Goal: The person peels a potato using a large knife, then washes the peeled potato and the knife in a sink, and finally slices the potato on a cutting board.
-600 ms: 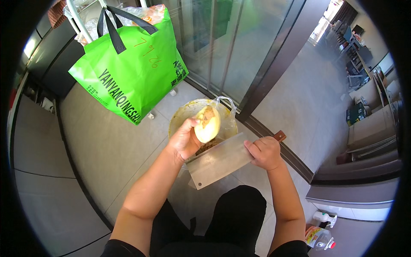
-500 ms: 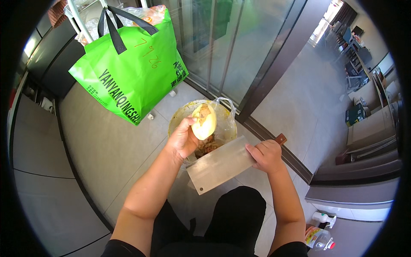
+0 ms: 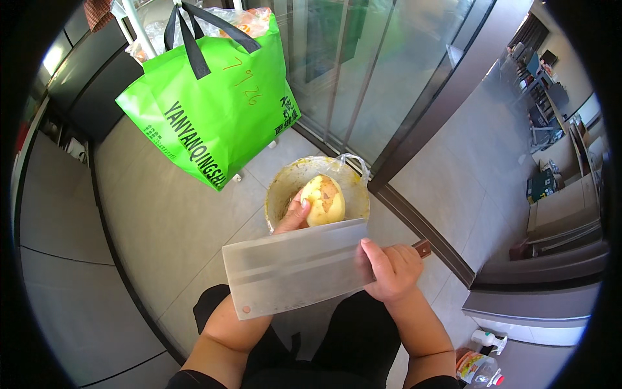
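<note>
head view, looking down. right hand (image 3: pixel 392 271) clenched round the handle (image 3: pixel 422 247) of a cleaver (image 3: pixel 295 267); only the brown handle end shows past the fist. blade broad, pale grey, held flat-side up and roughly level across the middle of the picture, a small hole near its lower left corner. index finger lies along the blade's right edge.

left hand (image 3: pixel 291 217) grasps a potato (image 3: pixel 322 199), thumb up against its left side; the rest of the hand and the wrist hidden behind the blade. potato sits just above the blade's top edge, yellow where peeled, brown skin patches left on its upper right. cannot tell whether blade and potato touch.

directly under the potato, a round pale bowl (image 3: pixel 280 188) on the floor, lined with a clear plastic bag whose knot sticks out at the right rim. contents too dim to tell.

upper left: a bright green bag (image 3: pixel 214 117) with black straps, hanging from a white rack, clear-wrapped goods showing at its mouth.

grey tiled floor (image 3: pixel 162 220). glass sliding door (image 3: pixel 363 71) with dark track running diagonally right of the bowl. person's dark-clothed knees at the lower edge. lower right corner: a small white bottle (image 3: pixel 487 338) and a clear bottle beside it.
</note>
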Action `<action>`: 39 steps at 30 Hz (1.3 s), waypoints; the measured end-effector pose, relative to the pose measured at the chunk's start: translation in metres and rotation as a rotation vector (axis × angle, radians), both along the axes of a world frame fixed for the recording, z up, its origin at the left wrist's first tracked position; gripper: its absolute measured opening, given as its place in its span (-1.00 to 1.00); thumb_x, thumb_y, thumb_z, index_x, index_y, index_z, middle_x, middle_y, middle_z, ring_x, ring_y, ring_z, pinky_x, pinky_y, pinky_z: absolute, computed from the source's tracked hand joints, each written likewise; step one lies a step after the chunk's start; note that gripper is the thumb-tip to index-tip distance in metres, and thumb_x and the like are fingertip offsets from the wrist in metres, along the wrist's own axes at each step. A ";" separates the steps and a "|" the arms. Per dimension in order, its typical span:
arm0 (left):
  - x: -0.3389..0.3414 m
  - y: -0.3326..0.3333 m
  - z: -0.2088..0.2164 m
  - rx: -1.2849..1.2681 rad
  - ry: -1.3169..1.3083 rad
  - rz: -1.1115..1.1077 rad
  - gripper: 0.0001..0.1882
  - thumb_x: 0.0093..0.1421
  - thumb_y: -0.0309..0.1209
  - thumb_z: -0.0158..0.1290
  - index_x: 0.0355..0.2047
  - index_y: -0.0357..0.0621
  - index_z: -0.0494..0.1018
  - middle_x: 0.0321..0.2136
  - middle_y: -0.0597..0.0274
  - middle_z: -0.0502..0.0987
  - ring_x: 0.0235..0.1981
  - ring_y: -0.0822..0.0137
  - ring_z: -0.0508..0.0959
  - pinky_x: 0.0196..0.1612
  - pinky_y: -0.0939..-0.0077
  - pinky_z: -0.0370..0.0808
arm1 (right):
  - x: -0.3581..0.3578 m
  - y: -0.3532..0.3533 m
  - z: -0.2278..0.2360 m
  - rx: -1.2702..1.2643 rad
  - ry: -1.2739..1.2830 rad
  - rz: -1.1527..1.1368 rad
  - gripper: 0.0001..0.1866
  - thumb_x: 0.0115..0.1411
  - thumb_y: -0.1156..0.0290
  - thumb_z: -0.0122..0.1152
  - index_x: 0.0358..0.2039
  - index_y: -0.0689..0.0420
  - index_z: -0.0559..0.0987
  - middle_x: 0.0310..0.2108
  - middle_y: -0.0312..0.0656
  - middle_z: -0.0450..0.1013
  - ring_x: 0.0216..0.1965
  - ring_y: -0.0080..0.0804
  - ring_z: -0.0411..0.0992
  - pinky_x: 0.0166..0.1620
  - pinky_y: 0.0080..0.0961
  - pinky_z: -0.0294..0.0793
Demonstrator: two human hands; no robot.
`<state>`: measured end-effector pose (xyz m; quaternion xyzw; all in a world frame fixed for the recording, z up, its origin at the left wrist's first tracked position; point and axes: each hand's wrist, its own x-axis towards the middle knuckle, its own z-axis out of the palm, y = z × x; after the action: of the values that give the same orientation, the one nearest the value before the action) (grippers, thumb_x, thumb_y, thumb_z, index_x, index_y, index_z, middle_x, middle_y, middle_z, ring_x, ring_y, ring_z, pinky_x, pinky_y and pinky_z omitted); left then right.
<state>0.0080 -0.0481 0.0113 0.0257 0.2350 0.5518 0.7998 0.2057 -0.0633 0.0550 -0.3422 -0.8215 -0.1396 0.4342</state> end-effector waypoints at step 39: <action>0.004 0.009 -0.030 0.307 0.406 0.192 -0.22 0.04 -0.54 0.14 0.26 0.02 0.08 0.15 0.02 0.32 0.14 0.13 0.40 0.14 0.22 0.44 | -0.001 0.000 -0.017 0.062 -0.067 -0.060 -0.74 -0.05 0.57 0.32 -0.28 0.18 0.57 -0.74 -0.33 0.21 -0.76 -0.44 0.21 -0.64 -0.51 0.17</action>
<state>0.0117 -0.0396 -0.0190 0.2345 0.3054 0.6377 0.6671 0.2049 -0.0630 0.0381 -0.3481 -0.8204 -0.1892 0.4123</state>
